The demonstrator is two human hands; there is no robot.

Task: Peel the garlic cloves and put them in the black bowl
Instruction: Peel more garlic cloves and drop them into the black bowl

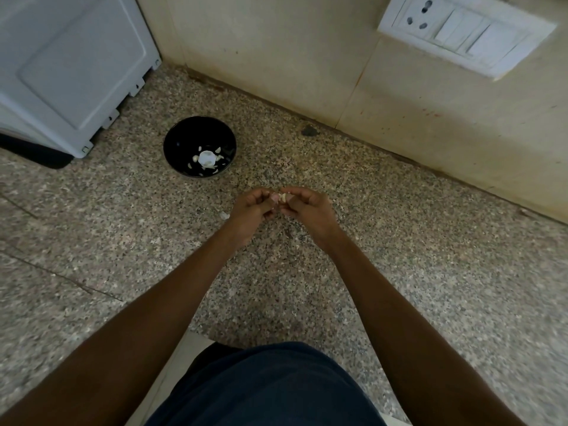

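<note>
Both hands, left hand (252, 207) and right hand (304, 207), pinch one garlic clove (283, 197) mid-frame, fingers curled; black bowl (184, 133) sits upper left on the desk (399, 241).

1. Both forearms are bare from the bottom edge of the view up to the wrists; no sleeve shows on either arm.
2. The left hand (252, 207) carries no ring, band or watch that can be made out.
3. The right hand (307, 208) is likewise without any visible ring, band or watch.
4. Below the hands, at the bottom middle of the view, the person wears a dark navy garment (267, 385) of plain cloth, with no print or marking visible.
</note>
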